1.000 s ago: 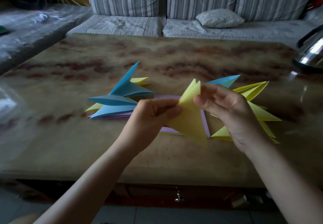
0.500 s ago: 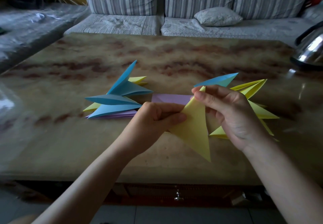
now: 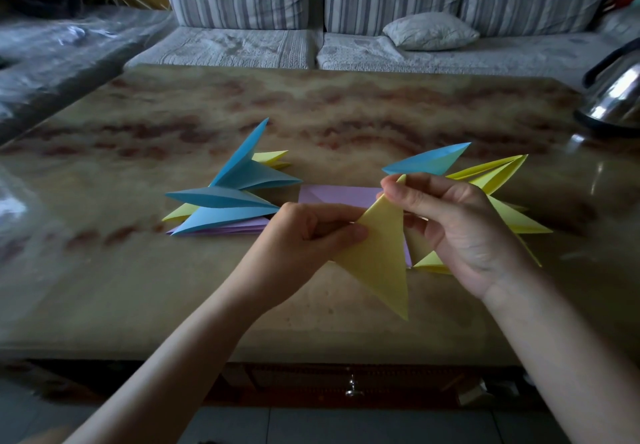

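left hand (image 3: 304, 232) fingers curled, pinching yellow folded paper (image 3: 381, 253) at left edge; right hand (image 3: 457, 229) fingertips pinching its top tip; purple sheet (image 3: 332, 194) just beyond fingers.

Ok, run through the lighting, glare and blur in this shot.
Head view: dim and underexposed overall, darkest under the table; bright glare on the kettle, with a pale sheen on the surface beside it; the left edge is smeared and soft; the yellow paper and the left hand and right hand pinching it are sharp; the wide-angle lens slightly bows the table's near edge.
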A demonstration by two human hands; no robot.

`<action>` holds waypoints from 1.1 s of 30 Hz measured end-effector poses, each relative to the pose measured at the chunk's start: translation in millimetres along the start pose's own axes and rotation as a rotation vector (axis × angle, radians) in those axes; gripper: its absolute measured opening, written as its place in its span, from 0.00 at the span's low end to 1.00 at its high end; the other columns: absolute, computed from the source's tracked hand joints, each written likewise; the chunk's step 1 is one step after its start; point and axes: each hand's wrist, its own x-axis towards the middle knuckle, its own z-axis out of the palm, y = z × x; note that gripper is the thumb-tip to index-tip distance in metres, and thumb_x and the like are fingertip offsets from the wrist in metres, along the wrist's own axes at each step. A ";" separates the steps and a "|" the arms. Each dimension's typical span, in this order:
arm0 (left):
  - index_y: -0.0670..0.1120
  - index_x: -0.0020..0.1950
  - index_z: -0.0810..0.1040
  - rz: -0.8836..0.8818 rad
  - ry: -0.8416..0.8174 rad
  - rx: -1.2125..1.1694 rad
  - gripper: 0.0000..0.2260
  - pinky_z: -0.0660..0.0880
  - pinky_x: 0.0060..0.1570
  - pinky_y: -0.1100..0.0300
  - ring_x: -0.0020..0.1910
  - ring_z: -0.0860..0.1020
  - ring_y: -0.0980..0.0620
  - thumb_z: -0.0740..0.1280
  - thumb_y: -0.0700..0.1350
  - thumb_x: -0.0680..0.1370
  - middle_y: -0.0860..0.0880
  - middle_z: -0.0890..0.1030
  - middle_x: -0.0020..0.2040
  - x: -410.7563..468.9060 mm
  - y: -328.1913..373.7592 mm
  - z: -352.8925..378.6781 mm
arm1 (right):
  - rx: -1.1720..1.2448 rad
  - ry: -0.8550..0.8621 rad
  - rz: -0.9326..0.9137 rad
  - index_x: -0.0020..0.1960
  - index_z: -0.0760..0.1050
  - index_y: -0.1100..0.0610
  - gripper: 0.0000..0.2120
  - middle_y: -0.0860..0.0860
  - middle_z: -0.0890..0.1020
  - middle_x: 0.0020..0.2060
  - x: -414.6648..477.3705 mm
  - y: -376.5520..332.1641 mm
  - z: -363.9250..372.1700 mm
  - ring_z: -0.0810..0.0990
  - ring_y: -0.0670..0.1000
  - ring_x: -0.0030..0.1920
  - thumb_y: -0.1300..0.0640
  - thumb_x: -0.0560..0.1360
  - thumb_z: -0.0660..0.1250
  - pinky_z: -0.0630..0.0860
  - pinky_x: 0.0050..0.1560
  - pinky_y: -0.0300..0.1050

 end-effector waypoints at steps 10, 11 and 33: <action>0.46 0.56 0.80 -0.131 0.086 -0.297 0.15 0.79 0.44 0.60 0.47 0.83 0.52 0.66 0.49 0.71 0.47 0.84 0.48 1.8 -3.1 -1.4 | -0.131 0.018 -0.133 0.50 0.78 0.55 0.18 0.49 0.84 0.45 -1.4 0.7 2.5 0.82 0.47 0.47 0.56 0.60 0.74 0.77 0.48 0.39; 0.47 0.56 0.80 -0.145 0.100 -0.328 0.15 0.79 0.44 0.60 0.48 0.83 0.52 0.65 0.49 0.71 0.47 0.84 0.49 1.9 -4.0 -2.5 | -0.155 0.025 -0.168 0.49 0.78 0.55 0.17 0.49 0.85 0.43 -1.7 1.5 3.7 0.83 0.47 0.46 0.57 0.60 0.74 0.77 0.48 0.39; 0.46 0.48 0.82 -0.170 0.292 -0.245 0.11 0.78 0.37 0.64 0.40 0.81 0.53 0.66 0.50 0.71 0.46 0.83 0.40 5.2 -9.6 -7.4 | -0.214 -0.147 -0.329 0.32 0.79 0.51 0.10 0.49 0.84 0.52 -4.4 3.7 5.5 0.80 0.47 0.58 0.64 0.59 0.77 0.74 0.54 0.36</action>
